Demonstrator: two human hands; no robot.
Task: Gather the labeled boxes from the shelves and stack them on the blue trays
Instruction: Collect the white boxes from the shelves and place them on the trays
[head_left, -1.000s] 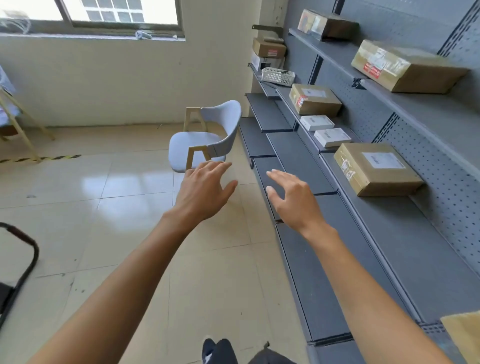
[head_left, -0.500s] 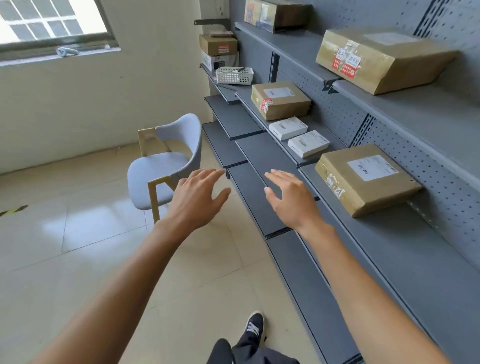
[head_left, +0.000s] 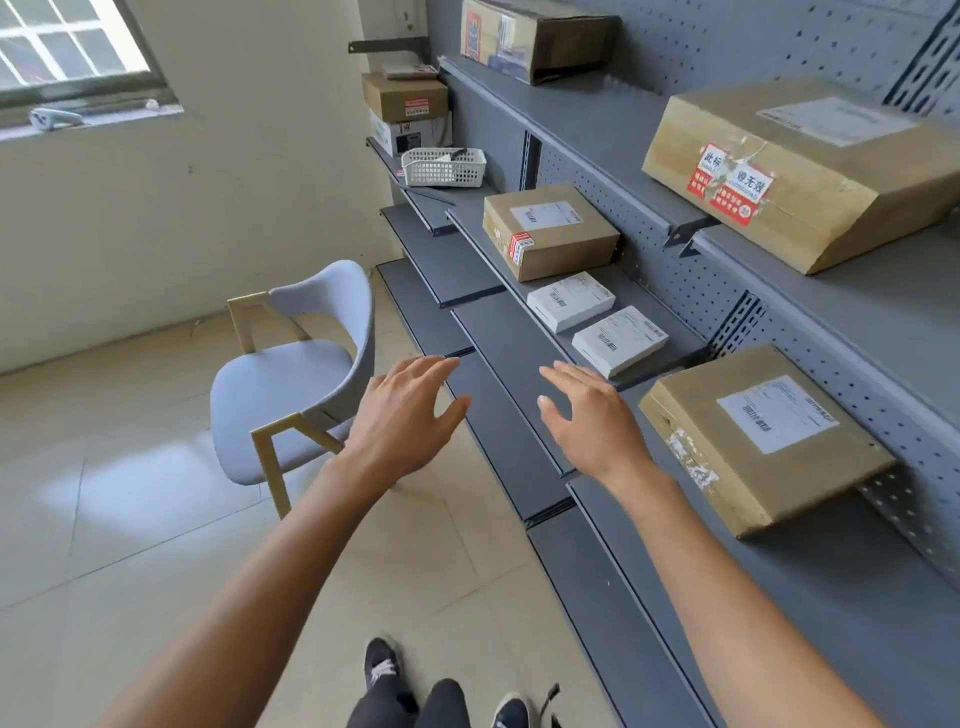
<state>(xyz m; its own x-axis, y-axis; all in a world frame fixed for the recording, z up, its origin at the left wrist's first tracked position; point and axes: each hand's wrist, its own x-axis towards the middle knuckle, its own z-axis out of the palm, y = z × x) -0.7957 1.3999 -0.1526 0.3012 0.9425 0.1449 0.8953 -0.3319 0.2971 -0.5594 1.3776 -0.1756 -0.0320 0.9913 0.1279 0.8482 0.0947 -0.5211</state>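
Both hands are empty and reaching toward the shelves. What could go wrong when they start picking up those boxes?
The nearest brown box seems to overhang its shelf's front edge, so a one-sided pull by the right hand might tip it. The left hand is farther away. The chair stands close behind, possibly a trip hazard while carrying.

Head-worn wide view looks forward and down, close along grey shelves on the right.

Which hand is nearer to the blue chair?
Left. The left hand hovers just beside the chair; the right hand is farther away, over the shelves.
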